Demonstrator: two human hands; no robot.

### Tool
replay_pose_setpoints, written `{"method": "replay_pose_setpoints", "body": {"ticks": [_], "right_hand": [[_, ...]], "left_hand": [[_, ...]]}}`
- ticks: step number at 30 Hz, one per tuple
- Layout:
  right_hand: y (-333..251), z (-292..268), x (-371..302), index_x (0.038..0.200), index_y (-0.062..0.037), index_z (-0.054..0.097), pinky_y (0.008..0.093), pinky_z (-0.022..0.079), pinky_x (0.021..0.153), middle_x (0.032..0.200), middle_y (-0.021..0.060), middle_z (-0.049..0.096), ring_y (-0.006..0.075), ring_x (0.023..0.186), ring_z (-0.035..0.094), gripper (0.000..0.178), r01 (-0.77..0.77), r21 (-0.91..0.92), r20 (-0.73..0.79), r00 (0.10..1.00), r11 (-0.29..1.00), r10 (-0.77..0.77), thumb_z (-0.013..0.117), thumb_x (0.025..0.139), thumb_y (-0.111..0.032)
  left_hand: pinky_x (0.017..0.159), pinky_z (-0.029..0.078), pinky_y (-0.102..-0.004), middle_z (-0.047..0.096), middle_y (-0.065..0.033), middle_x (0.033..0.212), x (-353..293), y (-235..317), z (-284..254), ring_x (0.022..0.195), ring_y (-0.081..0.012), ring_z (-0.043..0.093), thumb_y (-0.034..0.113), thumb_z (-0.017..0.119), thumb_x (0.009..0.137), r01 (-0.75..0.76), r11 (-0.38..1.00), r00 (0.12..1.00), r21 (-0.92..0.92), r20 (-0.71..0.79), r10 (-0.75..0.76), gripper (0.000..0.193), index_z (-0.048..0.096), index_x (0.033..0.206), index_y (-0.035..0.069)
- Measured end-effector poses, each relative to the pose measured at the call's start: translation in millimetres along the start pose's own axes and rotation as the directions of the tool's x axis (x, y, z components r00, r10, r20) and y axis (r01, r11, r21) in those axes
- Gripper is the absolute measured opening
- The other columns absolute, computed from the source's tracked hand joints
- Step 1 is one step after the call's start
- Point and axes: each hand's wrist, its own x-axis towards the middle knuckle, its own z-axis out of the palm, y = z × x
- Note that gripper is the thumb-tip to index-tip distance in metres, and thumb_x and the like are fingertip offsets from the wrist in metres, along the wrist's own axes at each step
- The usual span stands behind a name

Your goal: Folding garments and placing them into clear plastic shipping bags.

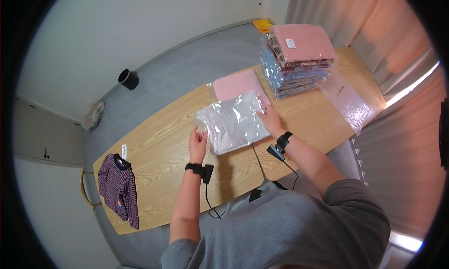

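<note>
A folded white garment in a clear plastic bag (pixel 234 121) lies tilted in front of me, overlapping a folded pink garment in a bag (pixel 237 83) behind it. My right hand (pixel 270 120) grips the bag's right edge, its thumb and fingers on the plastic. At the left edge of the same bag, my left hand (pixel 198 140) has its fingers curled in, apparently pinching the loose plastic; glare blurs the exact contact. A shadow falls on the wooden table (pixel 163 147) below the bag.
A tall stack of bagged folded garments (pixel 299 58), pink on top, stands at the back right. Beside it lies a flat plastic bag (pixel 346 100). A checked knit sweater (pixel 117 189) with a tag lies at the left end. A black bin (pixel 128 79) stands on the floor.
</note>
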Motion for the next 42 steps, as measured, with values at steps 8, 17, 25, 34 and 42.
{"method": "replay_pose_setpoints", "body": {"ticks": [8, 17, 25, 34, 42], "right_hand": [[-13.1, -14.6, 92.5, 0.127, -0.0042, 0.047, 0.0399, 0.043, 0.092, 0.119, 0.0202, 0.056, 0.0368, 0.108, 0.054, 0.054, 0.226, -0.235, -0.124, 0.958, 0.946, -0.259, 0.067, 0.081, -0.026], [21.9, 6.9, 57.4, 0.131, -0.0205, 0.048, 0.0544, 0.015, 0.109, 0.144, 0.0126, 0.035, 0.0347, 0.136, 0.024, 0.055, 0.491, -0.539, 0.505, 0.839, 0.684, -0.204, 0.064, 0.078, -0.02], [24.2, 6.7, 24.3, 0.107, -0.0076, 0.061, 0.0449, 0.03, 0.104, 0.126, 0.0147, 0.052, 0.031, 0.123, 0.042, 0.029, 0.621, -0.351, 0.366, 0.78, 0.701, -0.507, 0.059, 0.078, -0.012], [50.9, -1.0, -62.3, 0.092, -0.0024, 0.064, 0.0425, 0.043, 0.091, 0.1, 0.0165, 0.062, 0.0344, 0.099, 0.055, 0.015, 0.5, -0.23, 0.501, 0.796, 0.835, -0.339, 0.06, 0.078, -0.004], [-3.7, 22.8, -94.8, 0.091, -0.0028, 0.065, 0.041, 0.044, 0.087, 0.098, 0.0153, 0.063, 0.0335, 0.096, 0.057, 0.013, 0.464, -0.364, 0.546, 0.809, 0.808, -0.218, 0.059, 0.08, -0.007]], "left_hand": [[0.093, 0.044, -0.0327, 0.054, -0.0171, 0.124, 104.0, 44.8, 53.0, 0.111, -0.0214, 0.055, 0.0, 0.062, 0.084, -0.041, 0.999, 0.997, 0.033, -0.07, 0.044, 0.066, 0.029, 0.14, 0.0], [0.11, 0.028, -0.0383, 0.04, -0.024, 0.138, 43.5, -30.0, 28.0, 0.13, -0.0362, 0.036, 0.014, 0.065, 0.08, 0.089, 0.896, 0.994, 0.436, -0.091, -0.055, 0.061, 0.041, 0.133, -0.002], [0.1, 0.039, -0.0398, 0.054, -0.0229, 0.124, -90.2, -107.5, -124.4, 0.118, -0.0347, 0.05, 0.014, 0.062, 0.079, 0.526, 0.775, 0.814, 0.35, -0.471, -0.34, 0.049, 0.051, 0.124, -0.001], [0.099, 0.04, -0.0414, 0.05, -0.0256, 0.127, -165.9, -131.7, -233.9, 0.117, -0.0383, 0.049, 0.01, 0.059, 0.081, 0.796, 0.565, 0.522, 0.218, -0.72, -0.457, 0.059, 0.037, 0.135, 0.0], [0.107, 0.031, -0.0433, 0.036, -0.0227, 0.139, -157.4, -169.5, -315.3, 0.129, -0.036, 0.033, 0.004, 0.056, 0.08, 0.776, 0.55, 0.547, 0.309, -0.764, -0.343, 0.061, 0.034, 0.137, 0.0]]}}
